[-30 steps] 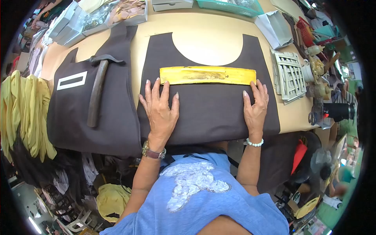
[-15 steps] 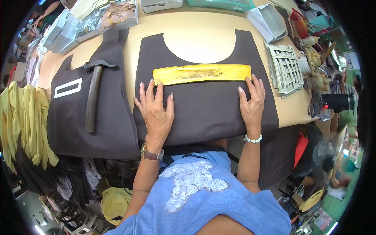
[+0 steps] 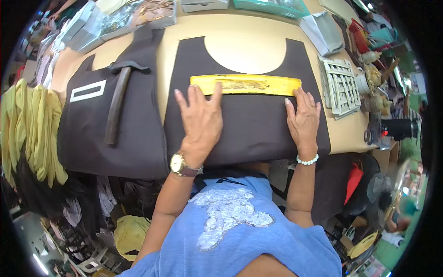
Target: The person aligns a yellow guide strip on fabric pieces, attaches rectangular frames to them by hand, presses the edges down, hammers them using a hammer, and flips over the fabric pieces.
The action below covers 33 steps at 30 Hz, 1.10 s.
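Note:
A long, slightly curved yellow strip (image 3: 244, 85) with dark smudges along its middle lies across a dark fabric panel (image 3: 249, 124) with a scooped neckline. My left hand (image 3: 203, 117) has its fingers spread, the tips on the left part of the strip's lower edge. At the strip's right end, my right hand (image 3: 304, 117) rests with extended fingers, the tips touching its corner. To the left, a hammer (image 3: 118, 101) with a wooden handle lies on a second dark fabric piece (image 3: 138, 143). A white rectangular frame (image 3: 88, 91) also sits on that piece.
Stacked pale lattice pieces (image 3: 341, 87) lie at the right, near a black cylindrical container (image 3: 399, 128). White boxes (image 3: 85, 27) and a teal tray (image 3: 272, 8) line the table's far side. Yellow cloth (image 3: 32, 131) hangs at the left edge.
My left hand has shifted right and up, its fingers now reaching onto the strip. My right hand stays at the strip's right end. The whole view has shifted slightly.

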Available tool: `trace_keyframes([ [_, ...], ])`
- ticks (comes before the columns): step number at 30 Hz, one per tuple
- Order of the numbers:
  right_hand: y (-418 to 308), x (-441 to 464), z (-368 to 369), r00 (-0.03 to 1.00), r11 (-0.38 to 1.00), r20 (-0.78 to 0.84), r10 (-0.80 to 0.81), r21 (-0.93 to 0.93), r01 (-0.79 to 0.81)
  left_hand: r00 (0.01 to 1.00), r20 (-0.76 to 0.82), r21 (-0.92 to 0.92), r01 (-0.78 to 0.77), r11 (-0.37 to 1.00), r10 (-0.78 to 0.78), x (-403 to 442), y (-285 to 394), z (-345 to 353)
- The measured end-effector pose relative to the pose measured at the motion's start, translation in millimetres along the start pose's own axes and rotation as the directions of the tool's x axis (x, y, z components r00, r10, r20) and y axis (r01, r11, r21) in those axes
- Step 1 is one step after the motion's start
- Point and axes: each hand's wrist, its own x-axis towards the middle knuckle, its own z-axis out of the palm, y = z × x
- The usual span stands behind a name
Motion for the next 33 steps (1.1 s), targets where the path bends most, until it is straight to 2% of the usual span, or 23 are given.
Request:
trace_keyframes([
  [3,-16.9,3.8,-9.4,0.999,0.996,0.029,-0.042,-0.08,0.044,1.0,0.018,0.033,-0.014,0.999,0.013,2.6,7.1,-1.3],
  [4,-16.8,4.6,-2.9,0.996,0.991,-0.047,-0.08,-0.114,0.074,1.0,0.012,0.021,-0.026,0.999,0.025,3.7,5.9,-1.9],
  [5,-17.9,7.1,-4.7,0.997,0.992,-0.016,-0.072,-0.107,0.07,0.999,0.004,0.005,-0.039,0.999,0.039,5.4,5.3,-1.9],
  [6,-19.7,10.9,-10.0,0.998,0.993,0.013,-0.062,-0.104,0.063,0.988,-0.134,0.025,-0.076,0.997,0.079,8.8,4.1,-2.0],
  [9,-17.4,16.6,-9.5,0.998,0.989,-0.002,-0.059,-0.138,0.058,0.986,0.114,-0.113,-0.11,0.987,0.123,24.0,-0.2,-8.7],
  [10,-14.6,18.5,-8.9,0.997,0.995,-0.018,-0.068,-0.067,0.067,0.985,0.058,-0.096,-0.158,0.983,0.164,27.9,-3.7,-8.9],
  [13,0.9,25.2,-1.7,0.987,0.987,-0.137,-0.08,0.13,0.098,0.961,0.139,-0.134,-0.223,0.966,0.241,41.1,-8.1,-17.4],
  [15,16.0,28.5,-4.5,0.978,0.971,-0.207,0.006,0.236,0.044,0.922,0.181,-0.146,-0.32,0.936,0.344,50.6,-18.4,-16.1],
  [16,21.7,30.5,-5.2,0.97,0.955,-0.237,0.046,0.295,0.026,0.893,0.26,-0.141,-0.341,0.93,0.367,58.1,-23.1,-17.1],
  [19,58.8,34.4,-10.6,0.926,0.954,-0.333,0.179,0.289,-0.08,0.819,0.317,-0.3,-0.391,0.87,0.478,73.6,-42.4,-22.6],
  [20,69.0,35.1,-15.3,0.903,0.955,-0.371,0.216,0.273,-0.116,0.801,0.363,-0.353,-0.354,0.866,0.476,78.9,-47.6,-24.0],
  [23,98.2,45.2,-22.7,0.879,0.956,-0.395,0.266,0.222,-0.19,0.792,0.305,-0.462,-0.362,0.81,0.528,85.4,-59.1,-17.9],
  [24,98.9,51.2,-27.5,0.875,0.944,-0.372,0.31,0.228,-0.238,0.792,0.301,-0.47,-0.361,0.805,0.531,88.4,-59.9,-15.3],
  [28,112.7,84.1,-19.1,0.895,0.952,-0.35,0.277,0.227,-0.206,0.801,0.32,-0.508,-0.306,0.805,0.506,89.3,-61.6,-14.0],
  [31,114.4,105.2,-15.8,0.923,0.975,-0.322,0.213,0.127,-0.18,0.817,0.25,-0.531,-0.333,0.779,0.52,84.5,-63.5,-13.9],
  [32,121.8,111.9,-15.4,0.959,0.993,-0.256,0.12,0.036,-0.114,0.818,0.243,-0.54,-0.332,0.773,0.521,83.4,-63.8,-13.1],
  [33,120.1,116.7,-18.2,0.972,0.994,-0.209,0.107,0.027,-0.103,0.825,0.232,-0.539,-0.332,0.774,0.515,82.2,-63.8,-12.3],
])
